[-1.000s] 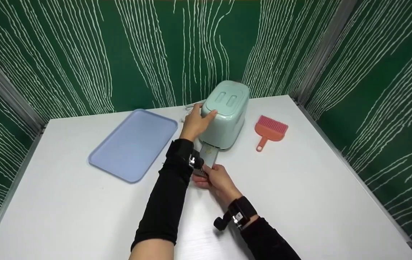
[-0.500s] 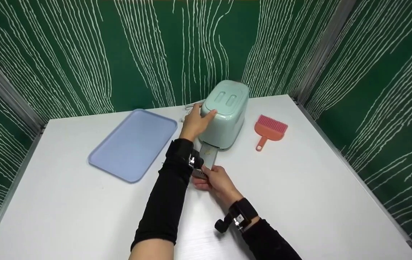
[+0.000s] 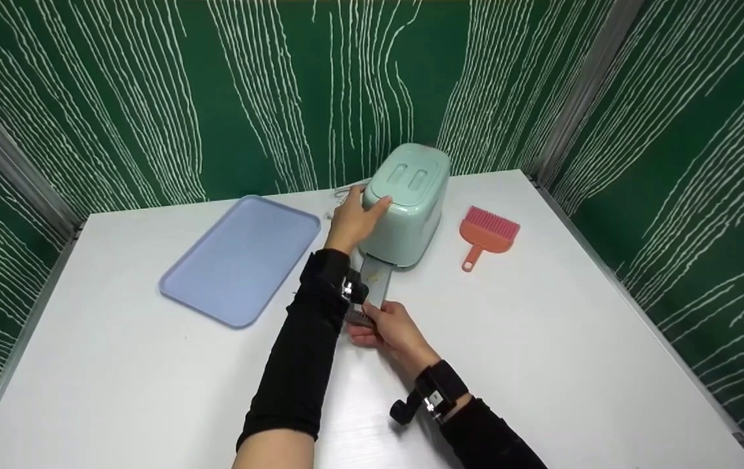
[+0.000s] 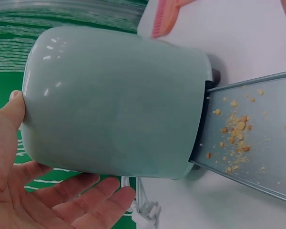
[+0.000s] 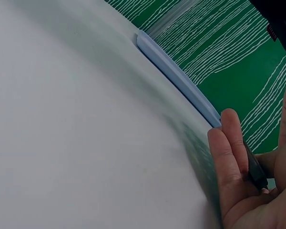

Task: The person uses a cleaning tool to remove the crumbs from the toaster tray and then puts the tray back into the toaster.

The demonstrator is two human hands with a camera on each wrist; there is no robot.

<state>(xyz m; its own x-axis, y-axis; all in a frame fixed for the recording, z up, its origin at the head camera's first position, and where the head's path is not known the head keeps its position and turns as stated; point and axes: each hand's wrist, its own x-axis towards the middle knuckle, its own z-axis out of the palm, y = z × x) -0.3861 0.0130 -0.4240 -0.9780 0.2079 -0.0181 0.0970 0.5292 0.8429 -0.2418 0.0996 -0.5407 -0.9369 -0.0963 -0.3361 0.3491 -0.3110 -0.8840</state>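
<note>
A mint-green toaster (image 3: 401, 238) stands near the back of the white table. My left hand (image 3: 352, 225) holds its near left corner, thumb at the top edge and fingers along the side, as the left wrist view shows. From the toaster's base a grey metal crumb tray (image 3: 378, 277) sticks out toward me, partly pulled out. Golden crumbs (image 4: 238, 129) lie scattered on it. My right hand (image 3: 398, 329) grips the tray's outer end, thumb above and fingers beneath. Only the dark edge of that end (image 5: 257, 174) shows between the fingers in the right wrist view.
A blue serving tray (image 3: 242, 260) lies left of the toaster. To the right is a small orange brush (image 3: 488, 234) with pink bristles. A white power cord (image 4: 145, 210) lies behind my left hand. Green walls with white streaks (image 3: 268, 98) enclose the table.
The crumb tray has slid very slightly farther out toward me with my right hand. My left hand and the toaster stay in place.
</note>
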